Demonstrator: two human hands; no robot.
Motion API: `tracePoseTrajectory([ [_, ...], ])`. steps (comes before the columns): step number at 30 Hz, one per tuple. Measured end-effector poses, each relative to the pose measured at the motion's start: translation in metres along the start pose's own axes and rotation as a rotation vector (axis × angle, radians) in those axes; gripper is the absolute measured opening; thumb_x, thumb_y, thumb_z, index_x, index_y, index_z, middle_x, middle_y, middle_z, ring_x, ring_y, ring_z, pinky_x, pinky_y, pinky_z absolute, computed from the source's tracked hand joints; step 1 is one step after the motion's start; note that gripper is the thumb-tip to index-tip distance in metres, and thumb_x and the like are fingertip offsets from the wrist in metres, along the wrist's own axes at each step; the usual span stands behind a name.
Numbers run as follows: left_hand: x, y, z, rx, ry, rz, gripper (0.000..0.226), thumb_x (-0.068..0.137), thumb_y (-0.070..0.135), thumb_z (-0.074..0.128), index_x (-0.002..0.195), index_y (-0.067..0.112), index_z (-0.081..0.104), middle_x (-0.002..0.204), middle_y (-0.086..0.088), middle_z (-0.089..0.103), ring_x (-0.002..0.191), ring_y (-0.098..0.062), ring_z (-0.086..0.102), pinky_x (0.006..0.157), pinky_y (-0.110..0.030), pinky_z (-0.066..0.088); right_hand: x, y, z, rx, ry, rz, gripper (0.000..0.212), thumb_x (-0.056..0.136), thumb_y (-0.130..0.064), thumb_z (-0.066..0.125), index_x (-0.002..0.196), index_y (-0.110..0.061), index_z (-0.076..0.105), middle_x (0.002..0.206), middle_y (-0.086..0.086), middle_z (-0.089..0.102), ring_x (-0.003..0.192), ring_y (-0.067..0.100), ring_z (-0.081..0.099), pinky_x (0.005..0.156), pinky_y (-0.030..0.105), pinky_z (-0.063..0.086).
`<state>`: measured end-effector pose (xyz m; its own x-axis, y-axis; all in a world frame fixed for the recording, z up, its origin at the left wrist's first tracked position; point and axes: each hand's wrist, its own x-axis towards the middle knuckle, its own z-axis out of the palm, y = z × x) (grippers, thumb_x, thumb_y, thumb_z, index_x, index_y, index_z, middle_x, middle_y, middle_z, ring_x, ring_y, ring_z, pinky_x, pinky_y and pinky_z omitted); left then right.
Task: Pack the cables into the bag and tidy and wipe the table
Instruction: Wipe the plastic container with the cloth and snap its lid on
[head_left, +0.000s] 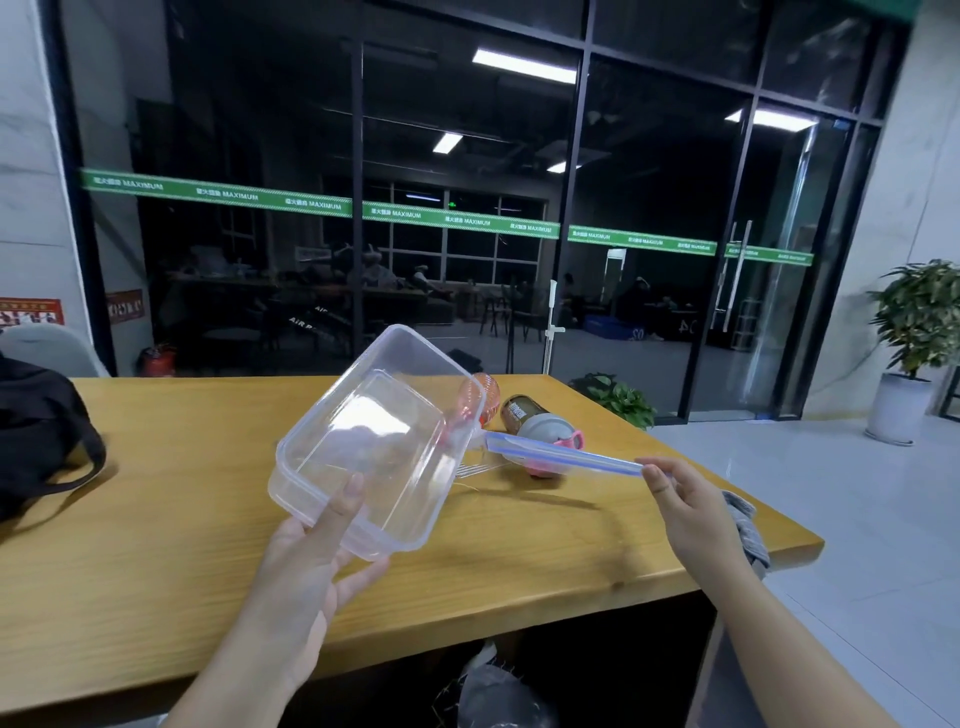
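Observation:
My left hand (317, 551) grips the near edge of a clear plastic box (374, 436), thumb inside the rim, and holds it tilted above the wooden table (182, 519). My right hand (685, 504) pinches one end of the box's lid (566, 454), a clear lid with a blue seal seen edge-on, level over the table. A black bag (41, 431) with a strap lies at the table's left edge. A grey cloth (748, 525) lies at the right edge, partly behind my right wrist. No cables are visible.
A pink bottle (480, 397) and a brown shaker with a grey and pink cap (535, 418) lie on their sides behind the box. A bin with a plastic liner (498, 686) sits under the table. Potted plants stand at the right, by glass doors.

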<state>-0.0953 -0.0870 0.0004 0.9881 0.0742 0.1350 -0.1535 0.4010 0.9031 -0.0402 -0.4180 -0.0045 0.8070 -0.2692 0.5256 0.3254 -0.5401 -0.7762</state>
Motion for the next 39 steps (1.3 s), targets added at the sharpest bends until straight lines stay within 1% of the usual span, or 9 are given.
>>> tracePoseTrajectory([
  [13, -0.008, 0.022, -0.038, 0.058, 0.187, -0.012, 0.049, 0.061, 0.078, 0.05, 0.093, 0.04, 0.055, 0.1, -0.009, 0.068, 0.085, -0.026, 0.064, 0.055, -0.032, 0.049, -0.007, -0.034, 0.019, 0.106, 0.081, -0.082, 0.017, 0.096, -0.029, 0.048, 0.104, -0.021, 0.06, 0.098, -0.005, 0.061, 0.094, 0.011, 0.054, 0.069, 0.013, 0.037],
  [20, -0.009, 0.034, -0.07, 0.092, 0.247, -0.109, 0.044, 0.088, 0.058, 0.04, 0.112, 0.022, 0.047, 0.127, -0.014, 0.055, 0.116, -0.04, 0.053, 0.033, -0.02, 0.045, -0.016, -0.053, 0.052, 0.218, 0.077, -0.098, 0.013, 0.095, -0.032, 0.046, 0.095, -0.031, 0.059, 0.093, -0.018, 0.06, 0.083, -0.004, 0.053, 0.066, 0.016, 0.036],
  [22, -0.01, 0.037, -0.074, 0.085, 0.214, -0.138, 0.057, 0.077, 0.068, 0.041, 0.112, 0.023, 0.047, 0.129, -0.015, 0.052, 0.119, -0.042, 0.049, 0.031, -0.018, 0.043, -0.02, -0.059, 0.063, 0.264, 0.049, -0.107, 0.014, 0.094, -0.033, 0.046, 0.096, -0.03, 0.059, 0.097, -0.02, 0.06, 0.09, -0.006, 0.054, 0.07, 0.012, 0.037],
  [25, -0.012, 0.039, -0.081, 0.138, 0.209, -0.166, 0.08, 0.053, 0.077, 0.042, 0.115, 0.026, 0.047, 0.133, -0.015, 0.051, 0.119, -0.043, 0.049, 0.031, -0.017, 0.041, -0.028, -0.068, 0.078, 0.352, 0.025, -0.113, 0.018, 0.091, -0.037, 0.045, 0.096, -0.029, 0.06, 0.089, -0.022, 0.066, 0.095, -0.008, 0.057, 0.075, 0.013, 0.039],
  [28, -0.01, 0.035, -0.097, 0.143, 0.221, -0.165, 0.089, 0.058, 0.081, 0.038, 0.129, 0.027, 0.044, 0.128, -0.01, 0.055, 0.109, -0.043, 0.058, 0.032, -0.017, 0.038, -0.037, -0.078, 0.095, 0.405, 0.01, -0.16, 0.015, 0.089, -0.04, 0.047, 0.09, -0.037, 0.061, 0.086, -0.015, 0.068, 0.089, -0.008, 0.058, 0.076, 0.016, 0.042],
  [31, -0.012, 0.036, -0.112, 0.204, 0.249, -0.111, 0.076, 0.072, 0.082, 0.029, 0.134, 0.039, 0.038, 0.116, -0.004, 0.063, 0.081, -0.038, 0.069, 0.043, -0.024, 0.044, -0.046, -0.089, 0.114, 0.447, -0.017, -0.2, 0.021, 0.085, -0.045, 0.046, 0.096, -0.034, 0.062, 0.102, -0.005, 0.065, 0.1, 0.006, 0.059, 0.085, 0.02, 0.046],
  [34, -0.015, 0.044, -0.122, 0.178, 0.288, -0.06, 0.058, 0.081, 0.073, 0.035, 0.121, 0.035, 0.053, 0.1, -0.001, 0.07, 0.074, -0.03, 0.071, 0.082, -0.053, 0.052, -0.055, -0.105, 0.133, 0.472, -0.053, -0.254, 0.026, 0.087, -0.053, 0.045, 0.096, -0.032, 0.06, 0.103, -0.017, 0.063, 0.102, -0.009, 0.055, 0.085, 0.01, 0.042],
  [37, -0.023, 0.056, -0.126, 0.192, 0.342, -0.037, 0.038, 0.089, 0.062, 0.033, 0.097, 0.034, 0.058, 0.065, 0.013, 0.07, 0.058, -0.013, 0.069, 0.077, -0.046, 0.05, -0.065, -0.113, 0.155, 0.487, -0.095, -0.307, 0.045, 0.08, -0.073, 0.042, 0.094, -0.035, 0.059, 0.102, -0.019, 0.063, 0.105, -0.01, 0.054, 0.086, 0.005, 0.039],
  [39, -0.023, 0.06, -0.135, 0.182, 0.346, -0.039, 0.04, 0.089, 0.062, 0.034, 0.093, 0.032, 0.06, 0.069, 0.009, 0.072, 0.063, -0.017, 0.07, 0.075, -0.043, 0.051, -0.07, -0.114, 0.17, 0.477, -0.13, -0.321, 0.042, 0.08, -0.075, 0.04, 0.093, -0.041, 0.06, 0.105, -0.019, 0.063, 0.113, -0.002, 0.053, 0.091, 0.009, 0.04],
])
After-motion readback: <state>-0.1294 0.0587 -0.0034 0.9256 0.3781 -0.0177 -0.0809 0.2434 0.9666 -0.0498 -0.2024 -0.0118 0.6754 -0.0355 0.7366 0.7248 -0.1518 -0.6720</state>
